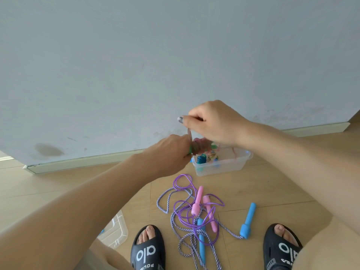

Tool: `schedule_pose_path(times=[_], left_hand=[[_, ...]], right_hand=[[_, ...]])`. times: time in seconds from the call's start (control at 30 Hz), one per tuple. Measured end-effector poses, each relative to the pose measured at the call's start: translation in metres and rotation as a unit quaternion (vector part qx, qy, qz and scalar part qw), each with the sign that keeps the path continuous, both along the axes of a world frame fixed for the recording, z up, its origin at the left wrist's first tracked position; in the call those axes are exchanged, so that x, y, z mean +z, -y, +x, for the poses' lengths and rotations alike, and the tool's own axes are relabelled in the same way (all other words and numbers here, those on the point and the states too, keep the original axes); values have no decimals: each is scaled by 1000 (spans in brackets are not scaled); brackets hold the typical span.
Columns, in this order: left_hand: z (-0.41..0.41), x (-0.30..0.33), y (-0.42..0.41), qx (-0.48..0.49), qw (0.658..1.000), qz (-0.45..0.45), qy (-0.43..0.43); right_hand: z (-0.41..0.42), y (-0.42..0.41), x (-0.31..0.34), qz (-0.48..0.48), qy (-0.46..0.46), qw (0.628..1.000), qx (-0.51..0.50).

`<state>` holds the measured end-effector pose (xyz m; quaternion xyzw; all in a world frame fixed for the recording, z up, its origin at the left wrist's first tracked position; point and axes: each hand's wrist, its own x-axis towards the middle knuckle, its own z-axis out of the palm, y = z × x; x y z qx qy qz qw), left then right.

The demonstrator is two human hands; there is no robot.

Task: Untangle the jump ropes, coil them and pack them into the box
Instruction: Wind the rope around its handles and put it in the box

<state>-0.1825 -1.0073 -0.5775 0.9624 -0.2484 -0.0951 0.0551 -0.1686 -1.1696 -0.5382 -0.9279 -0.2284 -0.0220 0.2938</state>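
Black slides flanking tangled ropes, lid aside.

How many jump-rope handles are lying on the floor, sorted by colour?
Pink handles: 2, one beside the other
Blue handles: 2, one off to the right, one under the tangle
Total: 4 handles on the floor. The green handle held in the left hand above the box is not counted.

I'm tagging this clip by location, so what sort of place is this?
Probably a room in a home: wood-look floor, plain painted wall with a baseboard, and the person wears slippers.
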Motion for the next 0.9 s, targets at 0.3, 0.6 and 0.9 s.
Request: schedule_pose_path(times=[0.3, 0.6, 0.9], left_hand=[[-16, 22, 6, 6, 985, -172, -18], [14, 19, -25, 220, 928, -271, -129], [22, -7, -23, 154, 982, -59, -94]], right_hand=[[26, 24, -27, 117, -224, 968, -7], [11, 26, -44, -2, -182, 981, -65], [-33, -14, -6, -178, 22, 982, 67]])
